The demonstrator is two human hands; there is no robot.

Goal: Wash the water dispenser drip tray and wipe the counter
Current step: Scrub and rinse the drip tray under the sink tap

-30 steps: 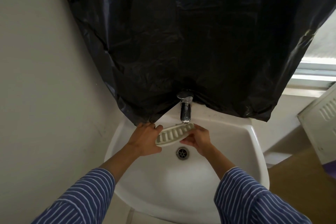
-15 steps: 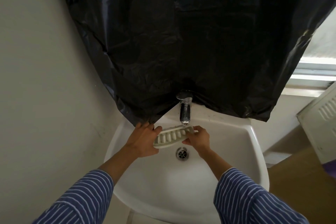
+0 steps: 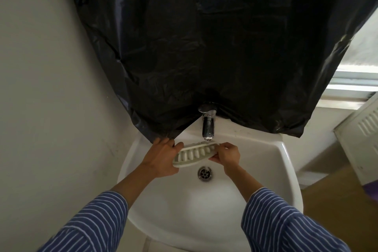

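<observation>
Our left hand grips the left end of the pale, slotted plastic drip tray, and our right hand pinches its right end. We hold it tilted under the chrome tap, above the white ceramic sink and its metal drain. Black plastic sheeting hangs on the far side.

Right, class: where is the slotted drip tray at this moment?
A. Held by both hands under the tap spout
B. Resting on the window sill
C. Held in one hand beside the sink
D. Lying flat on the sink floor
A: the left hand and right hand grip the ends of the drip tray, which is held above the drain just below the tap.
</observation>
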